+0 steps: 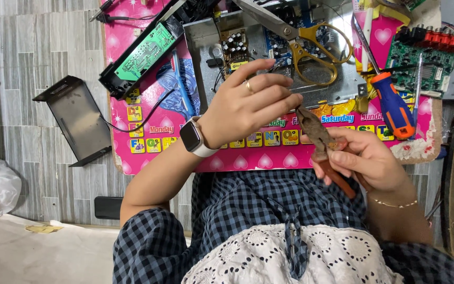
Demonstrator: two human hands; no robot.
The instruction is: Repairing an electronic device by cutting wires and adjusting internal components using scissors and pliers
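1. The right hand (363, 155) is seen nearest, clenched around the reddish handles of rusty pliers (319, 138); the pliers' closed nose is pointed up and left, toward the left hand.
2. The left hand (248, 105), with a ring and a white wristwatch (194, 138), is held just above the pliers' tip; its fingers are curled loosely and nothing can be seen grasped in it.
3. Both hands are held over the near edge of a pink counter (269, 158).
4. Farther off, a blue-and-orange screwdriver (393, 108) is laid to the right; yellow-handled scissors (311, 44) are rested on an opened metal chassis (332, 84); a green circuit board (145, 50) is set to the left.
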